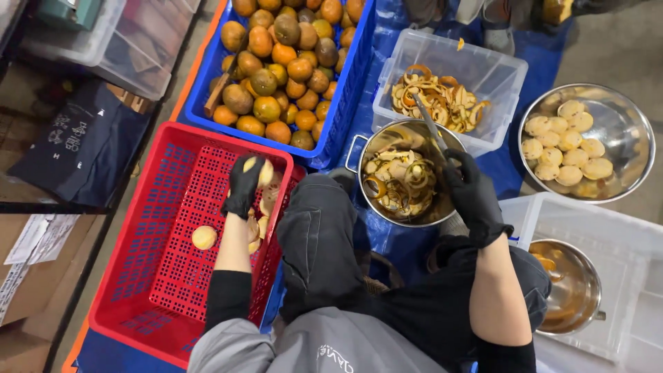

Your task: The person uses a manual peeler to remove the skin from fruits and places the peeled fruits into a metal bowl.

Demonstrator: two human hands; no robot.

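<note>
My left hand (244,185), in a black glove, holds a peeled pale fruit (265,171) over the red plastic crate (148,276). Another peeled fruit (204,237) lies on the crate floor, and a few more (254,231) rest by its right wall. My right hand (472,193), also gloved in black, grips a knife (429,125) above a steel pot (402,181) filled with curled orange peels. My knees are between the crate and the pot.
A blue crate (345,97) at the top holds several unpeeled oranges. A clear tub (497,69) contains peels. A steel bowl (621,138) on the right holds peeled fruit. A smaller steel bowl (570,287) sits in a white tub (621,235). Boxes line the left.
</note>
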